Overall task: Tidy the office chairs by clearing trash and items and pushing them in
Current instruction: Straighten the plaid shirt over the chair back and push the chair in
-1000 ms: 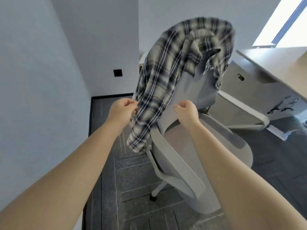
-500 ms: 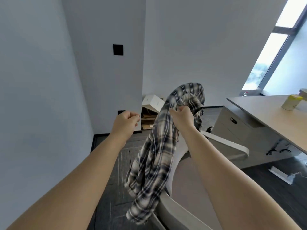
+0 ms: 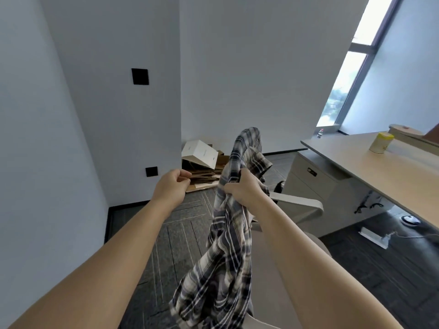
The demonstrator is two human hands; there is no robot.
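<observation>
A grey-and-cream plaid shirt [image 3: 225,252] hangs bunched from my right hand [image 3: 242,188], which grips it near the collar, in the air above the chair. My left hand [image 3: 172,186] is just left of the shirt with its fingers curled and nothing visible in them. The light grey office chair [image 3: 299,205] stands below and behind the shirt. Only an armrest and part of its seat show; my right arm and the shirt hide the remainder.
A wooden desk [image 3: 380,169] with a white drawer unit [image 3: 313,184] stands at the right, a yellow canister [image 3: 380,142] on top. Flattened cardboard and a white box [image 3: 202,155] lie in the far corner. A power strip [image 3: 375,237] lies under the desk. White walls close the left.
The shirt has come off the chair back and now hangs from my right hand. My left hand let go of it. My view has tilted up toward the wall and desk.
</observation>
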